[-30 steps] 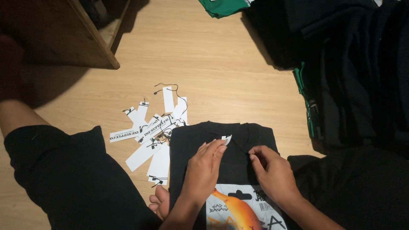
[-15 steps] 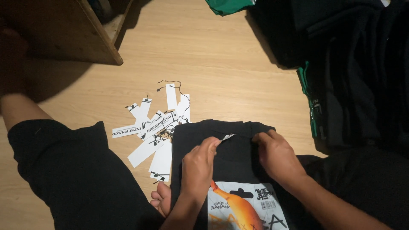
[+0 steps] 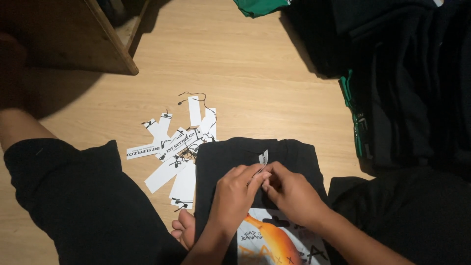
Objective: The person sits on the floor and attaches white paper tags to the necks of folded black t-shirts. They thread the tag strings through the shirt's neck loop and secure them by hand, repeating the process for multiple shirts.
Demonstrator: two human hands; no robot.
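**A:** What occupies the centre of the view?

**B:** A folded black T-shirt (image 3: 255, 162) lies on the wooden floor (image 3: 235, 64), close to the floor's near edge, between the seated person's legs. Its collar end points away from the person; an orange and white print shows at the near end, partly under the forearms.

**A:** And the hands?

**B:** Both meet above the shirt's upper middle. The left hand (image 3: 235, 194) has its fingers curled, thumb and forefinger pressed together on the lower end of a small white hang tag (image 3: 263, 158). The right hand (image 3: 292, 191) comes in from the right, its fingertips closed against those of the left at the same spot. The tag stands up just beyond the fingertips, over the black cloth near the collar. Whether the right hand grips the tag itself or its cord cannot be told.

**A:** What lies beside the shirt?

**B:** A loose pile of white tags (image 3: 179, 147) with thin black cords rests on the floor, touching the shirt's left edge and fanning out toward the left. A bare foot (image 3: 184, 230) shows below the pile, at the shirt's near left corner.

**A:** The surroundings?

**B:** A wooden cabinet (image 3: 73, 39) stands at the far left corner. A heap of dark garments (image 3: 412, 88) fills the right side, with green trim showing at its left edge, and a green garment (image 3: 257, 6) lies at the far edge.
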